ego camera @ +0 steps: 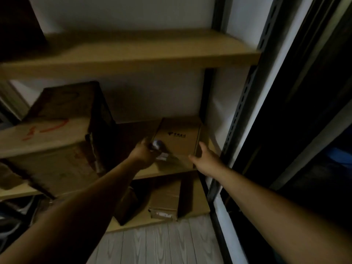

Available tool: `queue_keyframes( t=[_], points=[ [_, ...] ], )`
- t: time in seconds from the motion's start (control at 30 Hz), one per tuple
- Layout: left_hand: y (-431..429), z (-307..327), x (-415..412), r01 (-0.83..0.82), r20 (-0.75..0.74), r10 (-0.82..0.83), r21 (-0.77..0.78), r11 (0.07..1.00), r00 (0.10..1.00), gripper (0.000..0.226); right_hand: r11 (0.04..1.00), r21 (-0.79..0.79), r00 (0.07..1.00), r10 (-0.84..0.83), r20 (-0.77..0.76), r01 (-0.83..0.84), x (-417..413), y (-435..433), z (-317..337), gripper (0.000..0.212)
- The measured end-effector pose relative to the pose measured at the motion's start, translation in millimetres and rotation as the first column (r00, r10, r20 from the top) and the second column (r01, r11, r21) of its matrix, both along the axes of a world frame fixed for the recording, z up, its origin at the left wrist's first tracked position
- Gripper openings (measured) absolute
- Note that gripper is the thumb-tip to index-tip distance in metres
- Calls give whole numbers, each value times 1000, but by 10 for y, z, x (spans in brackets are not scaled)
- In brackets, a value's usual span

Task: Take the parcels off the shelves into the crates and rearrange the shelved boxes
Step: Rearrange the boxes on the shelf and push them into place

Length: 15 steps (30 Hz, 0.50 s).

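Nothing can be read for certain. The small cardboard box at mid-view has a dark printed logo with a row of characters on its top, blurred, and a white sticker at its 7 o'clock corner. The large carton at 9 o'clock bears illegible red marker strokes. The lower box at 6 o'clock has an unreadable white label.

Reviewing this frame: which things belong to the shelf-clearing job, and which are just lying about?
Job: small printed box, left hand, right hand, red-marked box, lower-shelf box.
Just there: rack upright, plank floor.
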<state>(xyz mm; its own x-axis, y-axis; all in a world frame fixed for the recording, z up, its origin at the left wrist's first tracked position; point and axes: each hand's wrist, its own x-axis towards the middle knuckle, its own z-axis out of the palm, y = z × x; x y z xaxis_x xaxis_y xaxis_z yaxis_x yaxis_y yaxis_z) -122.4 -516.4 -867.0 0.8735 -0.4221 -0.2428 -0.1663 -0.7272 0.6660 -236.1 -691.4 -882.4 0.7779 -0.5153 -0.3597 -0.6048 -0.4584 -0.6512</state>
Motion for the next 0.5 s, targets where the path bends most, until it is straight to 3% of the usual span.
queue_keyframes(
  t=[0.13,0.23,0.5],
  points=[
    [-139,-554,19,-65,-5,65,-41,997,998,74,999,48,988,16,155,-24,149,-44,-667,71],
    [-145,-780,25,-103,-5,104,-166,981,995,71,999,-47,971,31,236,-20,185,-35,-945,71],
    [101,-1019,-140,-201,41,242,-431,879,969,74,1000,-2,870,27,492,-31,124,84,-1032,65]
  ],
)
